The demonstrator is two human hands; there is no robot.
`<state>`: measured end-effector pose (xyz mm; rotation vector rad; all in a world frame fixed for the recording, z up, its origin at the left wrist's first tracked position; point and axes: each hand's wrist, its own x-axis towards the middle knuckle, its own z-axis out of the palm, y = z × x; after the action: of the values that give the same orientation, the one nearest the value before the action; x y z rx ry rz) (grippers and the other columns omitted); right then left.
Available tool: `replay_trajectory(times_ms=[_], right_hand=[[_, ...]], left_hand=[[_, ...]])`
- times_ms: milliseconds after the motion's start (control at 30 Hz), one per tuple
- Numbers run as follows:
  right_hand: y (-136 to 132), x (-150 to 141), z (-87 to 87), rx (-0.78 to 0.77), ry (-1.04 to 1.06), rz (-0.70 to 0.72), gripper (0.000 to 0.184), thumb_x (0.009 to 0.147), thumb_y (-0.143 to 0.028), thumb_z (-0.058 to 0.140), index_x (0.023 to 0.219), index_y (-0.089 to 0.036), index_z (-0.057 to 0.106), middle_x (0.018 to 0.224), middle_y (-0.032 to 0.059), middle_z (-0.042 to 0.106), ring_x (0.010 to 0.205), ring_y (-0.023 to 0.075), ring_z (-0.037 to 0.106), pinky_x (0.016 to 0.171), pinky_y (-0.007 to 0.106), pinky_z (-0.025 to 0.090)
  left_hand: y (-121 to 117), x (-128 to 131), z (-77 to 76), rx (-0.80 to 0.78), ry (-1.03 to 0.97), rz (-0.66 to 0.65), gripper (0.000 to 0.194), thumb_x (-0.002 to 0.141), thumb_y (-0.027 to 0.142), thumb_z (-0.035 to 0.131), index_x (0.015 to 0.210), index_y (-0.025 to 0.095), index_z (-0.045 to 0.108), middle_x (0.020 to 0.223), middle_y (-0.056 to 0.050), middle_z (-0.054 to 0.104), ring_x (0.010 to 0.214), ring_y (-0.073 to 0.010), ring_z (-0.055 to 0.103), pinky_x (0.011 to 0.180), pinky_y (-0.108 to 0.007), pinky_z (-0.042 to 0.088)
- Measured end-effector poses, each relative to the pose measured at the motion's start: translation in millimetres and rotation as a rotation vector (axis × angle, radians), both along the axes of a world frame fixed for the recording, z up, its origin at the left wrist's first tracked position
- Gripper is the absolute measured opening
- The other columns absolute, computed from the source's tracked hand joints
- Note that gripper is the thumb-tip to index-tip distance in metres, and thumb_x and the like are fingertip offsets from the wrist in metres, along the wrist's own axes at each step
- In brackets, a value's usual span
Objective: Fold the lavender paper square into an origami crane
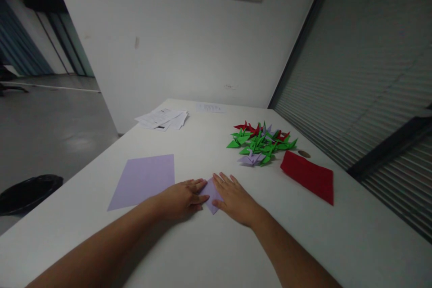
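Note:
A small folded piece of purple origami paper [212, 195] lies flat on the white table between my hands, one corner pointing toward me. My left hand [184, 197] rests on its left side, fingers stretched out and thumb apart. On the right side lies my right hand [234, 197], palm down with its fingers extended over the paper. Both hands cover part of the folded sheet. Left of my left hand is a flat purple sheet [146, 179], partly behind my wrist.
Several green, red and purple paper cranes [261, 141] are heaped at the right. Nearer stands a red paper stack [308, 174], with a small brown round object [304, 154] behind it. Printed papers [164, 119] lie at the back left. A black-lined bin [30, 193] stands beside the table [202, 252].

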<state>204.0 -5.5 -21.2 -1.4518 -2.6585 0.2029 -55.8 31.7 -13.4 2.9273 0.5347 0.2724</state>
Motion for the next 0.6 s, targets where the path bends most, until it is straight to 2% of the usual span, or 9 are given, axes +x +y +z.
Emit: replay_trajectory(times_ms=[167, 300, 433, 533, 600], right_hand=[[1.7, 3.3, 0.0, -0.032, -0.034, -0.017, 0.077, 0.103, -0.063, 0.038, 0.163, -0.018, 0.024, 0.169, 0.0122, 0.023, 0.157, 0.0349, 0.019, 0.125, 0.061, 0.014], [2.0, 4.3, -1.1, -0.048, -0.045, -0.032, 0.077, 0.103, -0.065, 0.035, 0.164, -0.019, 0.024, 0.170, 0.0115, 0.022, 0.157, 0.0347, 0.018, 0.125, 0.061, 0.013], [1.4, 4.6, -0.1, -0.049, -0.036, -0.015, 0.078, 0.102, -0.065, 0.037, 0.164, -0.019, 0.023, 0.169, 0.0116, 0.023, 0.157, 0.0351, 0.017, 0.125, 0.063, 0.011], [0.8, 5.5, 2.1, -0.058, -0.019, 0.050, 0.079, 0.101, -0.066, 0.038, 0.164, -0.020, 0.023, 0.169, 0.0103, 0.023, 0.157, 0.0336, 0.016, 0.125, 0.062, 0.009], [0.3, 6.1, 3.5, -0.065, -0.008, 0.078, 0.080, 0.101, -0.068, 0.037, 0.164, -0.021, 0.022, 0.170, 0.0098, 0.023, 0.157, 0.0329, 0.017, 0.126, 0.061, 0.008]], left_hand=[[-0.3, -1.4, 3.9, 0.030, 0.064, 0.009, 0.047, 0.096, 0.027, 0.063, 0.141, 0.017, 0.061, 0.155, -0.026, 0.045, 0.141, -0.0413, 0.048, 0.113, -0.056, 0.044], [-3.0, -0.5, 5.5, 0.064, 0.089, 0.029, 0.049, 0.096, 0.028, 0.062, 0.143, 0.015, 0.058, 0.152, -0.025, 0.050, 0.141, -0.0386, 0.049, 0.114, -0.051, 0.046], [-5.3, 5.1, 3.4, 0.053, 0.028, 0.081, 0.048, 0.098, 0.033, 0.058, 0.139, 0.008, 0.060, 0.146, -0.025, 0.056, 0.138, -0.0359, 0.053, 0.115, -0.047, 0.046], [-8.6, 13.1, 1.7, 0.051, -0.040, 0.091, 0.046, 0.100, 0.037, 0.055, 0.136, 0.008, 0.061, 0.148, -0.022, 0.056, 0.140, -0.0342, 0.052, 0.119, -0.048, 0.041], [-11.1, 17.8, 0.6, 0.034, -0.065, 0.048, 0.054, 0.100, 0.038, 0.055, 0.145, 0.008, 0.052, 0.152, -0.021, 0.052, 0.143, -0.0320, 0.049, 0.121, -0.046, 0.039]])
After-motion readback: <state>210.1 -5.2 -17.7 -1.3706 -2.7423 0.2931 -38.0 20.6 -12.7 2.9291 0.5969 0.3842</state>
